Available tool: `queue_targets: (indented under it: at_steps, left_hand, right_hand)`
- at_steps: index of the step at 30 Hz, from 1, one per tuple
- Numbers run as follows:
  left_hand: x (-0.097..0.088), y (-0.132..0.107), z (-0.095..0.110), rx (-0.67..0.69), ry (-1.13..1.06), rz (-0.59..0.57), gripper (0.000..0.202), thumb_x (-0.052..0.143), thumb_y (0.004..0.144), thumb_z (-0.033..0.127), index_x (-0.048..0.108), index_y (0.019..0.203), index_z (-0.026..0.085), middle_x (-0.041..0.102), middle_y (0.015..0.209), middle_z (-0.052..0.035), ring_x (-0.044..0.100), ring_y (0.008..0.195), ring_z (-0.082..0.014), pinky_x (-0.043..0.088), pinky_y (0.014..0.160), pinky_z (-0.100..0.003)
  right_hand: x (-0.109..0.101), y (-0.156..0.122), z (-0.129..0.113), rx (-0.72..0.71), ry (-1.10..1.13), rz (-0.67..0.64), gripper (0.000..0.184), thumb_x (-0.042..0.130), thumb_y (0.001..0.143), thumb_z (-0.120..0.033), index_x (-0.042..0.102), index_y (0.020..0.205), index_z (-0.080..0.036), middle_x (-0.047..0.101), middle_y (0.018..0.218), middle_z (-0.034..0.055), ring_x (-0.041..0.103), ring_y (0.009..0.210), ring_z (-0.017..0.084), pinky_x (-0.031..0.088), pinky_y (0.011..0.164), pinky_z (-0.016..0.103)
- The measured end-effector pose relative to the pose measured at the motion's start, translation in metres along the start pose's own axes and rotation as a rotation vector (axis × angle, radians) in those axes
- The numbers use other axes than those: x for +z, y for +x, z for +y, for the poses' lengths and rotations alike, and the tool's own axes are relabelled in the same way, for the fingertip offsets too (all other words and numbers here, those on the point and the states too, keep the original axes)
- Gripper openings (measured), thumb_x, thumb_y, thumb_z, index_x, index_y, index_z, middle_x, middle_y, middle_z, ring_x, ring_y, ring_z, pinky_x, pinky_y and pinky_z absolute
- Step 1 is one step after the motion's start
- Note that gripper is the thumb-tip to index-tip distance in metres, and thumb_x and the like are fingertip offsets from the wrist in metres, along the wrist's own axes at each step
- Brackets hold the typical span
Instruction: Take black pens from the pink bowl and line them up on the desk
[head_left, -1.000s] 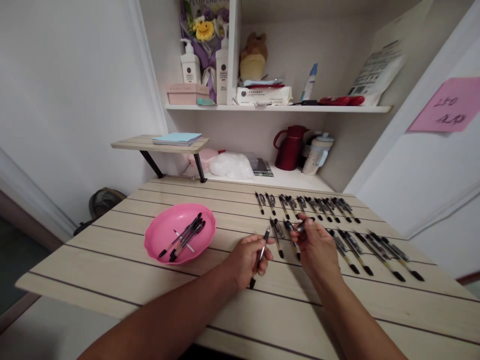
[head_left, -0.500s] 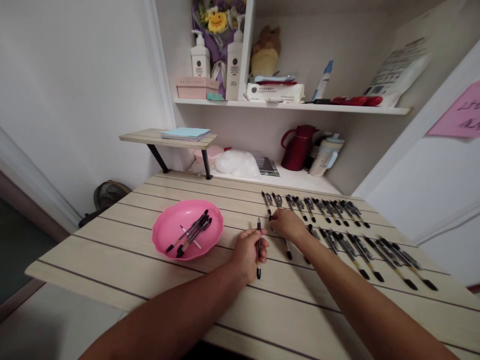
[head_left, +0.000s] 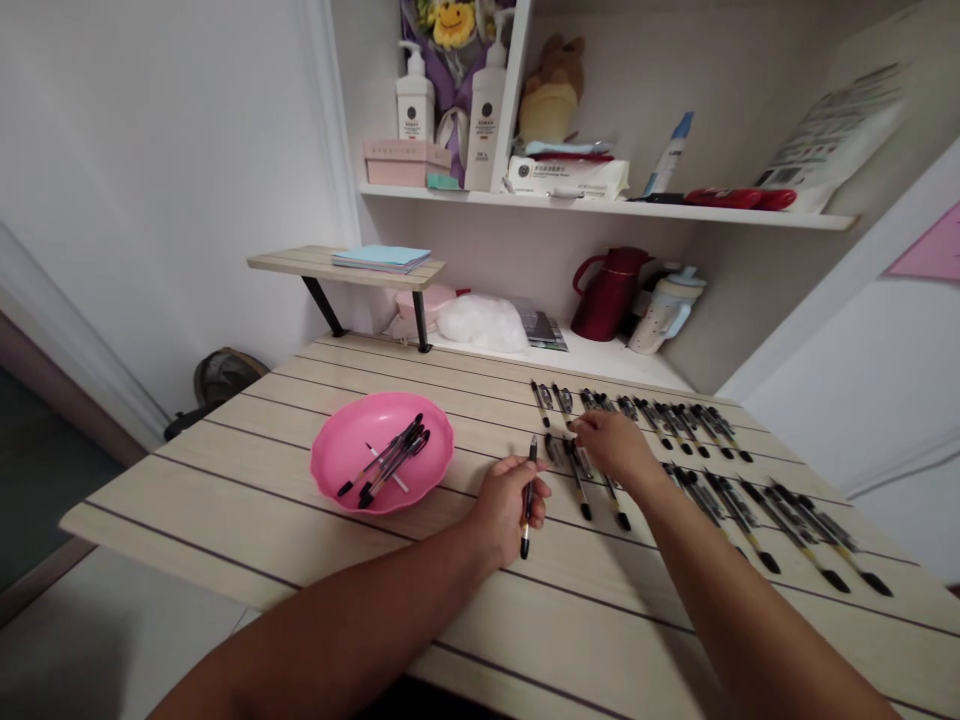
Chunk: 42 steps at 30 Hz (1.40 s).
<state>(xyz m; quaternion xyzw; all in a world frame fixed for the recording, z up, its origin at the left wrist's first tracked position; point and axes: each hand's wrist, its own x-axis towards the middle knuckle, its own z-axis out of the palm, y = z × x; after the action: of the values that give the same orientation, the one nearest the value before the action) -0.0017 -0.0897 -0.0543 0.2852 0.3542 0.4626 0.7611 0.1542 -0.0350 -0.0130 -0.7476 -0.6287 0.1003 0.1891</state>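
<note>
My left hand (head_left: 510,510) is closed around a pen (head_left: 526,515), held upright with its bare pointed tip up and dark end down. My right hand (head_left: 615,442) reaches over the pens on the tabletop, its fingers curled together; anything between them is hidden. Just left of its fingertips lies a loose dark pen cap (head_left: 553,450). Below the fingers are slim pens (head_left: 579,485) with black ends. On the left, a pink scalloped bowl (head_left: 330,440) holds several black pens (head_left: 390,460) and a thin white stick.
Two rows of pens and caps run to the right, the back row (head_left: 682,425) behind the front row (head_left: 787,530). Behind the striped tabletop (head_left: 300,540) stand a small raised shelf (head_left: 292,262), a red jug (head_left: 609,295) and a pale tumbler (head_left: 664,312).
My right hand has let go of the dark cap, which now lies on the table, and has moved right. My left hand still holds its pen. The view has shifted slightly.
</note>
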Motion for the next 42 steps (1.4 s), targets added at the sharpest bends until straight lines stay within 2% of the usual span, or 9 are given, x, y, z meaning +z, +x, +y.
queue_targets:
  at_steps: [5,9,14,20,24,27,30,35,42]
  left_hand:
    - [0.002,-0.003,-0.002,0.01,0.047,-0.074,0.026,0.061,0.065,0.034,0.052,0.081,0.016,0.052,0.056,0.0036,0.041,0.036,-0.005,0.023,0.038,-0.02]
    - [0.004,-0.004,-0.005,0.009,0.077,-0.118,0.025,0.065,0.062,0.032,0.049,0.075,0.017,0.052,0.056,0.0043,0.043,0.037,-0.0051,0.024,0.038,-0.019]
    - [0.004,-0.005,-0.006,0.017,0.116,-0.118,0.025,0.065,0.061,0.03,0.047,0.071,0.017,0.052,0.056,0.0041,0.043,0.037,-0.0047,0.024,0.037,-0.019]
    - [0.004,-0.006,-0.005,-0.022,0.108,-0.166,0.027,0.053,0.071,0.04,0.054,0.08,0.015,0.052,0.054,0.002,0.044,0.037,-0.0061,0.024,0.037,-0.019]
    - [0.004,-0.005,-0.006,-0.028,0.119,-0.174,0.024,0.052,0.073,0.038,0.053,0.079,0.015,0.051,0.052,0.0026,0.038,0.033,-0.0047,0.019,0.035,-0.019]
    - [0.003,-0.004,-0.005,-0.052,0.106,-0.181,0.024,0.054,0.073,0.038,0.053,0.078,0.015,0.05,0.052,0.0031,0.033,0.031,-0.0031,0.014,0.035,-0.019]
    - [0.003,-0.005,-0.004,-0.072,0.083,-0.188,0.024,0.053,0.073,0.038,0.054,0.079,0.015,0.05,0.052,0.0031,0.031,0.031,-0.0028,0.011,0.035,-0.018]
    - [0.003,-0.005,-0.003,-0.089,0.085,-0.19,0.022,0.054,0.073,0.037,0.053,0.077,0.015,0.048,0.051,0.0031,0.03,0.032,-0.0023,0.01,0.036,-0.018]
    - [0.002,-0.003,-0.002,-0.105,0.063,-0.226,0.022,0.054,0.073,0.037,0.053,0.076,0.015,0.048,0.052,0.0032,0.027,0.031,-0.0015,0.009,0.036,-0.017]
  right_hand:
    - [0.008,-0.036,0.0,0.051,0.713,-0.052,0.035,0.049,0.073,-0.049,0.061,0.067,-0.017,0.061,0.059,0.0024,0.046,0.044,0.011,0.034,0.044,0.023]
    - [0.019,-0.057,-0.016,0.039,0.987,-0.08,0.038,0.059,0.065,-0.056,0.055,0.058,-0.018,0.054,0.052,-0.0012,0.044,0.045,0.01,0.033,0.044,0.022]
    - [0.028,-0.059,-0.019,0.047,1.148,-0.048,0.036,0.067,0.061,-0.048,0.05,0.055,-0.018,0.048,0.047,-0.0048,0.039,0.041,0.007,0.032,0.043,0.021]
    - [0.032,-0.061,-0.014,0.021,1.357,-0.268,0.036,0.058,0.069,-0.053,0.055,0.076,-0.018,0.046,0.045,-0.0075,0.042,0.031,0.009,0.034,0.034,0.023]
    - [0.03,-0.064,-0.015,0.027,1.334,-0.267,0.037,0.062,0.066,-0.053,0.051,0.066,-0.018,0.043,0.042,-0.0081,0.043,0.03,0.009,0.034,0.034,0.022]
    - [0.028,-0.063,-0.017,0.044,1.327,-0.238,0.034,0.068,0.062,-0.048,0.055,0.064,-0.016,0.052,0.049,-0.0045,0.045,0.035,0.007,0.036,0.036,0.02]
    - [0.027,-0.062,-0.017,0.068,1.432,-0.251,0.035,0.066,0.064,-0.048,0.06,0.078,-0.017,0.061,0.065,0.0,0.047,0.041,0.007,0.041,0.041,0.022]
    - [0.027,-0.062,-0.014,0.038,1.361,-0.326,0.032,0.067,0.064,-0.047,0.055,0.065,-0.017,0.047,0.043,-0.0059,0.044,0.034,0.009,0.036,0.038,0.021]
    - [0.024,-0.062,-0.017,0.03,1.508,-0.288,0.03,0.071,0.06,-0.042,0.061,0.07,-0.015,0.063,0.07,0.0023,0.04,0.043,0.005,0.038,0.042,0.021]
